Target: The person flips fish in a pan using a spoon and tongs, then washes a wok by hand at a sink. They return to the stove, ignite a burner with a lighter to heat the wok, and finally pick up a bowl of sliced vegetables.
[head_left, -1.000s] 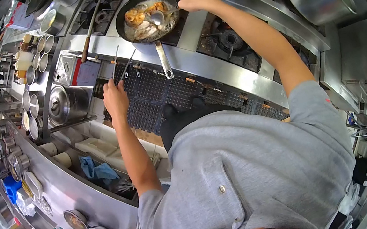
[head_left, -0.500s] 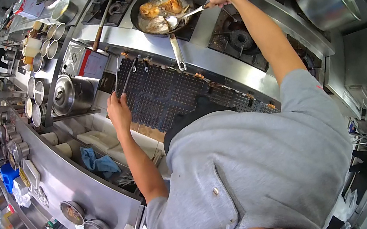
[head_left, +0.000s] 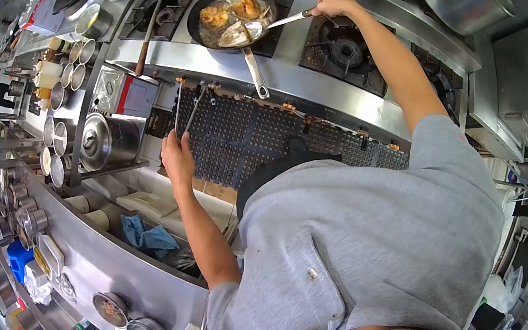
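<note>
Since a moment ago the right hand [head_left: 334, 2] has drawn back rightward, its grip clamped on the spoon [head_left: 254, 28] resting in the frying pan [head_left: 237, 11] at top centre, food browned but still cooking, while the left hand [head_left: 176, 158] grips tongs [head_left: 187, 111].

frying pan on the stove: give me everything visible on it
The frying pan is dark, round and shallow, with a long pale metal handle pointing toward the person. It sits upright on a burner of the steel range. Inside are golden-brown fried pieces, paler pieces and shiny liquid. The bowl of a metal spoon, held in the right hand, rests in it. Nothing grips the handle.
</note>
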Demonstrator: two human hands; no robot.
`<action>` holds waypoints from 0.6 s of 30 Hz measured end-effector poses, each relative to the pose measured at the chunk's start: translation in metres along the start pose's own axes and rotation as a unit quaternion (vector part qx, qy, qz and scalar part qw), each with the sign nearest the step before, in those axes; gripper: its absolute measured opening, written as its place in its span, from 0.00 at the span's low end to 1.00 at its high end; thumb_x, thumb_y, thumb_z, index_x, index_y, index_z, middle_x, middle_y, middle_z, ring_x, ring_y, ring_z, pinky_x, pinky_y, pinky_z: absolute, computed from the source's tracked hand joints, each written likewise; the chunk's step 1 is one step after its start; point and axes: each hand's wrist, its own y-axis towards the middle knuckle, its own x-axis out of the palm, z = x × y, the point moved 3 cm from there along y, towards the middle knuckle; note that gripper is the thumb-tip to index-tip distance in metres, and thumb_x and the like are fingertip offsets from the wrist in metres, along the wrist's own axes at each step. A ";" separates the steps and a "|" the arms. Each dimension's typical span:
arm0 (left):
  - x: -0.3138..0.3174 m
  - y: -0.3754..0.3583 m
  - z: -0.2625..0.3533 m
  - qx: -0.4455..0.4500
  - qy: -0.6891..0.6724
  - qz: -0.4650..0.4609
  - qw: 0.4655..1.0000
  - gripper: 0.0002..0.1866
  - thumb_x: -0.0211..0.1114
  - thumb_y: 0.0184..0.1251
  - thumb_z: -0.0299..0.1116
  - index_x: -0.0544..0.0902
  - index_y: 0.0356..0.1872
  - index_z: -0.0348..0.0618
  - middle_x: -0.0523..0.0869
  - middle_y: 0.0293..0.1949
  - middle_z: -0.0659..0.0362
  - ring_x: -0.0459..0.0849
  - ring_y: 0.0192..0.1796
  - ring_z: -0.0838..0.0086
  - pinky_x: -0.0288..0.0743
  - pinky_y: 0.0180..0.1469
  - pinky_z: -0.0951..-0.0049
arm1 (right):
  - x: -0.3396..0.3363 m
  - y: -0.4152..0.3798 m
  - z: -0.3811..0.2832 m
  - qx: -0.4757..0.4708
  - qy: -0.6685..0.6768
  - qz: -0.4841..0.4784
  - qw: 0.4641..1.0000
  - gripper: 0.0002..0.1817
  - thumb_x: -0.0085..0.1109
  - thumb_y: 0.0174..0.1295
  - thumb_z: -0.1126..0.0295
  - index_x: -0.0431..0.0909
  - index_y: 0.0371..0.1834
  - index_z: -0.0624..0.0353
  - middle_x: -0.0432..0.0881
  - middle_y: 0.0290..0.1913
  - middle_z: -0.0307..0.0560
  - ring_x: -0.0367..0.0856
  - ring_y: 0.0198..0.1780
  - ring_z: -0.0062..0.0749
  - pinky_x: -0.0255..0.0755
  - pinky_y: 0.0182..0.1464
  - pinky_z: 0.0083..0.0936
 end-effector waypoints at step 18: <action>0.016 0.004 -0.011 0.014 -0.030 0.019 0.999 0.20 0.60 0.65 0.37 0.76 0.50 0.31 0.78 0.34 0.45 0.79 0.36 0.53 0.70 0.40 0.60 | -0.006 -0.056 -0.077 -0.244 -0.239 0.339 0.877 0.06 0.63 0.39 0.70 0.80 0.22 0.59 0.82 0.26 0.51 0.84 0.30 0.41 0.77 0.33 0.33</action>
